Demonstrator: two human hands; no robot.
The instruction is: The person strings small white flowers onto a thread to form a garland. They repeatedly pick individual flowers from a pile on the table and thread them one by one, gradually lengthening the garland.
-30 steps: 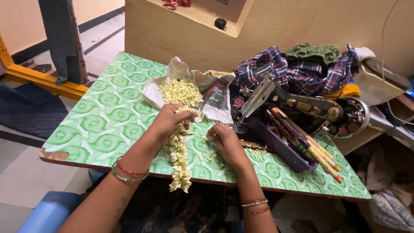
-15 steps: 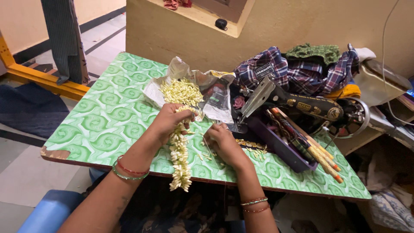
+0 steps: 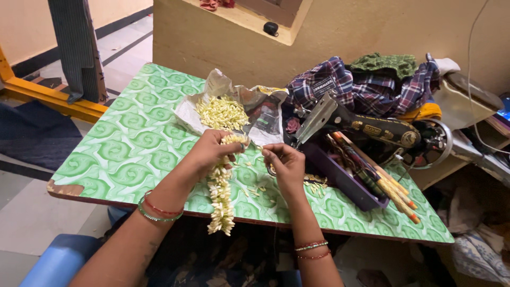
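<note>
While the left hand [image 3: 210, 151] gripped the flower garland [image 3: 220, 199] hanging over the green table [image 3: 122, 143] edge, the right hand [image 3: 284, 165] pinched thread; keeping it taut looked wise, with loose buds [image 3: 222, 112] piled on paper close by.

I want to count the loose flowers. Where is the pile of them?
In the head view, the pile of loose flower buds lies on the crumpled paper on the green table, just beyond the left hand.
</note>
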